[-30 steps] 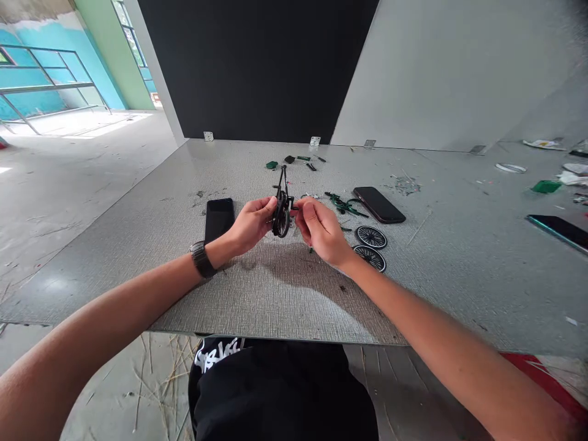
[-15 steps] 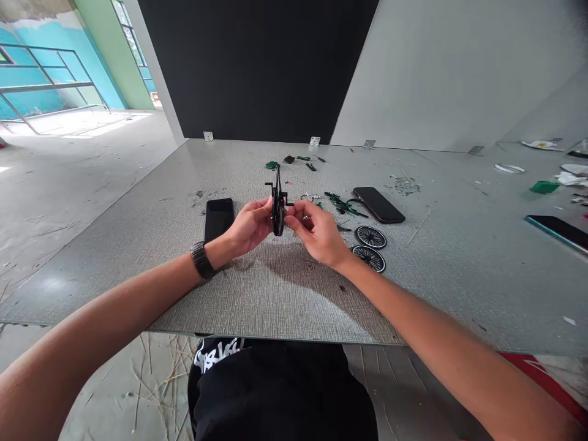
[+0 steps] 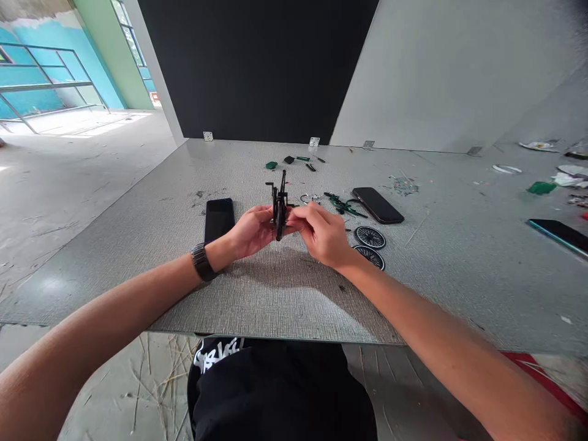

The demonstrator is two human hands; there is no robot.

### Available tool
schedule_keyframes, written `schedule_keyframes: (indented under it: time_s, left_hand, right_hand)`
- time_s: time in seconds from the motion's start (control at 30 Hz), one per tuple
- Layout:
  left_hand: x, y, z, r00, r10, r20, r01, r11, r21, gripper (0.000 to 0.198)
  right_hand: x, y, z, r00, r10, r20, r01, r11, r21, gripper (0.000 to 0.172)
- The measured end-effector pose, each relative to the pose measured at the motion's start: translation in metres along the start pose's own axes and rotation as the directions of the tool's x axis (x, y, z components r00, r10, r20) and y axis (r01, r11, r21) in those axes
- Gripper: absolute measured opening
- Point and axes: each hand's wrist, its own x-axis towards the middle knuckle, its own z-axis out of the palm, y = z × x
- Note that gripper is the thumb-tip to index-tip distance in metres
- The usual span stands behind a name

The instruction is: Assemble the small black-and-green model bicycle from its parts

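Observation:
A small black bicycle-like model (image 3: 280, 211) is held upright, seen nearly edge-on, above the table (image 3: 257, 294). My left hand (image 3: 252, 233) grips it from the left, the fingers reaching under and behind it. At its right side my right hand (image 3: 321, 233) has thumb and forefinger pinched together; whatever is between them is too small to make out. Just right of that hand lie two black spoked wheels (image 3: 370, 237). Green frame-like parts (image 3: 344, 205) rest behind them.
A dark phone (image 3: 219, 220) lies left of my left hand, another phone (image 3: 378, 205) behind the wheels. Small green and black pieces (image 3: 289, 160) are scattered toward the back panel (image 3: 257, 67). At the far right is a teal-edged phone (image 3: 560, 234).
The model has tilted slightly, its upper end shifting right. My right hand has turned, with its fingers more curled and its knuckles higher. My left hand keeps its hold.

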Motion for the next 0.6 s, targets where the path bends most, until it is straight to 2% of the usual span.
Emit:
schedule_keyframes:
  time_s: [0.17,0.23,0.33,0.5,0.6]
  left_hand:
    - [0.0011,-0.0008,-0.0005,1.000,-0.004,0.003,0.004,1.000,-0.007,0.030]
    - [0.0018,-0.0013,-0.0022,1.000,0.001,0.002,-0.001,1.000,-0.005,0.029]
    - [0.0019,-0.0028,-0.0047,1.000,-0.009,0.007,0.009,1.000,0.014,0.029]
    - [-0.0007,-0.0054,-0.0063,0.999,-0.032,0.020,0.031,0.999,0.028,0.028]
    - [-0.0023,-0.0061,-0.0055,0.998,-0.012,0.056,0.010,0.999,0.035,0.024]
  right_hand:
    - [-0.0012,0.0020,-0.0005,0.999,-0.051,-0.001,0.050,0.994,-0.098,0.007]
    - [-0.0006,0.0011,-0.0009,0.999,-0.016,-0.036,0.013,0.996,-0.089,0.006]
    - [0.0014,0.0001,-0.0028,0.995,0.047,-0.089,-0.056,0.993,-0.105,0.015]
    - [0.0035,0.0024,-0.0080,0.996,-0.052,-0.077,0.036,0.980,-0.196,0.005]
    - [0.0028,0.0030,-0.0093,0.998,-0.031,-0.061,0.019,0.981,-0.192,0.006]
